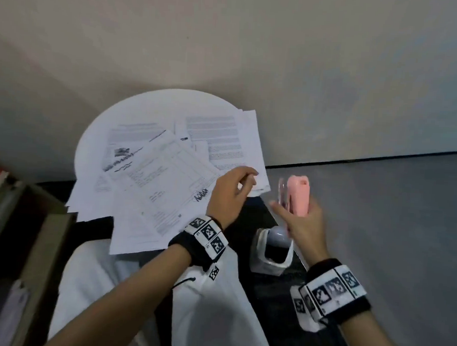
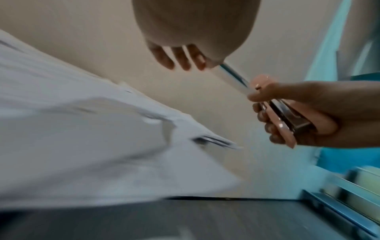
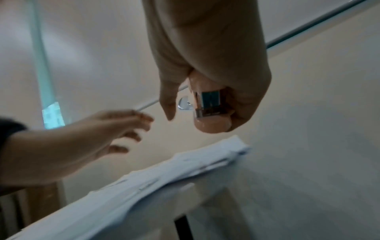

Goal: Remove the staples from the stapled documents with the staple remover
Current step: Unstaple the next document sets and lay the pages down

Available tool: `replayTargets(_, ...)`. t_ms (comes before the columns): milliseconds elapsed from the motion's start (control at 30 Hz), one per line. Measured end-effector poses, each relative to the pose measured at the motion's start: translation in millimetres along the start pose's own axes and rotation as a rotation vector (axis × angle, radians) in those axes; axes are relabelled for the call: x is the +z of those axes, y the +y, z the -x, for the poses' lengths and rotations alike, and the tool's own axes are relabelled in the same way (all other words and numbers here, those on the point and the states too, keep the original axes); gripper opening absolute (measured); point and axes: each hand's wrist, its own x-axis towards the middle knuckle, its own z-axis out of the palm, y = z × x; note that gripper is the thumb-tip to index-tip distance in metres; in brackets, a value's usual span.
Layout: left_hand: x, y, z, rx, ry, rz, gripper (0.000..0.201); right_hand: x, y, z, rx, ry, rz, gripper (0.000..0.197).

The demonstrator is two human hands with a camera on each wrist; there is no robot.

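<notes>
From the head view, the right hand [image 1: 302,224] grips a pink plastic staple remover [image 1: 296,195] upright, off the round white tabletop [image 1: 135,109]. The left hand [image 1: 231,191], fingers loosely curled and holding nothing, hovers above the loose pile of white printed documents [image 1: 169,175].

The left wrist view shows the metal underside of the remover; the papers are blurred.

In the right wrist view no staple can be made out. Best to pin one stapled corner flat before bringing the remover in low.
</notes>
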Motion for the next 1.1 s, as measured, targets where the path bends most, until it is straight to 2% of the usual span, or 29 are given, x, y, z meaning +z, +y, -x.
replayTargets(67, -46, -17, 10, -0.018, 0.217, -0.232, 0.02, 42, -27, -16, -0.059, -0.076, 0.026, 0.038)
replayTargets(100, -67, -31, 16, -0.113, 0.307, -0.352, 0.028, 63, -38, -24, -0.084, -0.12, 0.042, 0.034)
replayTargets(200, -115, -69, 32, -0.625, 0.466, -0.543, 0.068, 120, -63, -48, -0.111, -0.228, 0.239, 0.031)
replayTargets(233, -126, -78, 37, -0.744, 0.478, -0.548, 0.079, 136, -67, -56, -0.107, -0.259, 0.312, 0.03)
replayTargets(267, -133, -83, 41, -0.8, 0.462, -0.54, 0.089, 151, -69, -62, -0.103, -0.283, 0.38, 0.031)
replayTargets(367, -141, -95, 52, -0.823, 0.352, -0.507, 0.101, 182, -67, -77, -0.111, -0.309, 0.625, 0.038)
replayTargets(467, -137, -98, 58, -0.825, 0.356, -0.463, 0.093, 192, -64, -80, -0.099, -0.225, 0.671, 0.044)
replayTargets(633, -142, -92, 44, -0.933, 0.395, -0.483, 0.052, 176, -54, -70, -0.1, -0.006, 0.592, 0.036)
replayTargets(700, -146, -92, 39, -0.97, 0.377, -0.456, 0.045, 167, -50, -63, -0.084, 0.035, 0.551, 0.037)
replayTargets(800, -149, -92, 39, -0.955, 0.312, -0.478, 0.046, 156, -43, -60, -0.014, 0.083, 0.418, 0.042)
replayTargets(900, -152, -95, 50, -0.873, 0.257, -0.522, 0.051, 149, -43, -60, 0.119, 0.104, 0.234, 0.045)
replayTargets(1000, -158, -98, 57, -0.81, 0.228, -0.538, 0.053, 143, -51, -63, 0.191, 0.084, 0.148, 0.046)
replayTargets(1100, -163, -96, 58, -0.795, 0.211, -0.533, 0.052, 136, -59, -74, 0.278, 0.003, 0.125, 0.044)
